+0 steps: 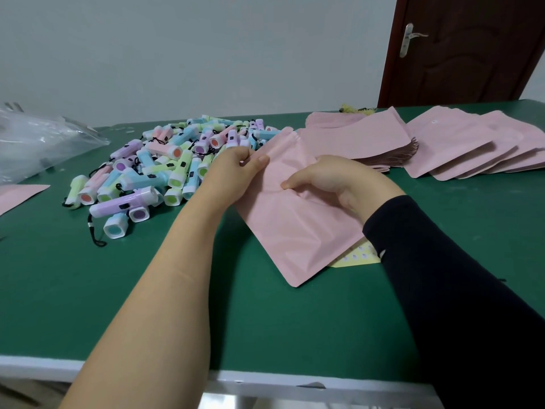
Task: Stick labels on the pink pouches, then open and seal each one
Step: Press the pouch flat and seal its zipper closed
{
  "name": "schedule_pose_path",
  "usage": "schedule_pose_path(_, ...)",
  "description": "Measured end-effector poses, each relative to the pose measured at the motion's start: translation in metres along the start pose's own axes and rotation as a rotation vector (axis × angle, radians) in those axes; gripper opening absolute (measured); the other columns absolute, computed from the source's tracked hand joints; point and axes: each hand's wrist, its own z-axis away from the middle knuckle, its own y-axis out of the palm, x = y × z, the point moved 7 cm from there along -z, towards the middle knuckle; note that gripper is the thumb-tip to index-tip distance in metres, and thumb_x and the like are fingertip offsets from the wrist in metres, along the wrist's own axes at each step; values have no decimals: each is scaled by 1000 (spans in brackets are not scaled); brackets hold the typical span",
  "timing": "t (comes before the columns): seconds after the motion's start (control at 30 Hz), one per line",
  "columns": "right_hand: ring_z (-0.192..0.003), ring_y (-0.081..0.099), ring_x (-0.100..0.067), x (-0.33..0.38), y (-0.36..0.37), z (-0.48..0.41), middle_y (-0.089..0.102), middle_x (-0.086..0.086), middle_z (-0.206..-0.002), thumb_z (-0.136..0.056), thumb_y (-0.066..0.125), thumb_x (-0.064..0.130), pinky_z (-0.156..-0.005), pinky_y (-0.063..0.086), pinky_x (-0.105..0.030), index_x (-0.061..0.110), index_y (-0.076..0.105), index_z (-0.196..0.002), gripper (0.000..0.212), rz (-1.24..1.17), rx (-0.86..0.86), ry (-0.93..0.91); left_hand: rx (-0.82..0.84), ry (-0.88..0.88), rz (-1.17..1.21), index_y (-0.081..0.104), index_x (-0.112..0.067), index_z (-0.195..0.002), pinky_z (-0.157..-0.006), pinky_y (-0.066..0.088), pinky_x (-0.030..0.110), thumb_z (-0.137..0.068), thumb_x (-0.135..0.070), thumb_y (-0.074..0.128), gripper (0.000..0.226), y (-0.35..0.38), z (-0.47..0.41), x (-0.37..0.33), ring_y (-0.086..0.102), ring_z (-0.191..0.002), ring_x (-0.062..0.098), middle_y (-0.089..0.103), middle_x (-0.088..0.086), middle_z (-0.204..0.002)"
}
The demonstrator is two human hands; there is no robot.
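Observation:
A pink pouch lies tilted on the green table, its top end raised toward the far side. My left hand pinches the pouch's top edge near the zip. My right hand grips the pouch's middle, fingers curled into the creased foil. Under the pouch's right corner peeks a yellow label sheet with small round stickers. A stack of pink pouches sits behind my hands, and more pouches are fanned out at the far right.
A pile of several pastel mini flashlights with black cords lies left of my hands. A clear plastic bag sits at the far left, with one pink pouch at the left edge. A brown door stands behind the table.

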Motion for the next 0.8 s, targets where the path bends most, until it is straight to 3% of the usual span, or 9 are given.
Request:
schedule_pose_path(0.07,-95,70,-36,0,-2,1,73,-17,-102,-74,79,14,-91,54,-51,8,69,-105,33,-7,-8,1,-5,2,7,42,-21,-62,-44,26,16,-98,-35,58,41,-1,1,0,37,-56,10,42,-7,-61)
schedule_pose_path(0.33,-90,70,-35,1,-12,-1,73,-16,-97,-74,79,14,-87,56,-49,10,67,-100,29,-48,-45,-22,-14,-29,17,50,-13,-74,-50,25,22,-98,-37,57,34,-3,0,7,36,-59,12,43,-4,-66)
schedule_pose_path(0.57,-78,69,-31,1,-17,-3,73,-16,-98,-77,77,14,-83,57,-46,7,68,-104,29,-112,-48,-30,-57,-90,125,58,-7,-82,-67,37,32,-94,-40,61,36,-7,-3,19,45,-70,19,53,6,-77)
schedule_pose_path(0.8,-88,70,-34,-1,-18,-5,72,-16,-99,-78,76,14,-87,55,-50,5,67,-109,35,-159,-51,-36,-105,-136,349,61,-8,-79,-55,31,20,-88,-45,70,39,-9,0,25,40,-60,12,50,0,-59)
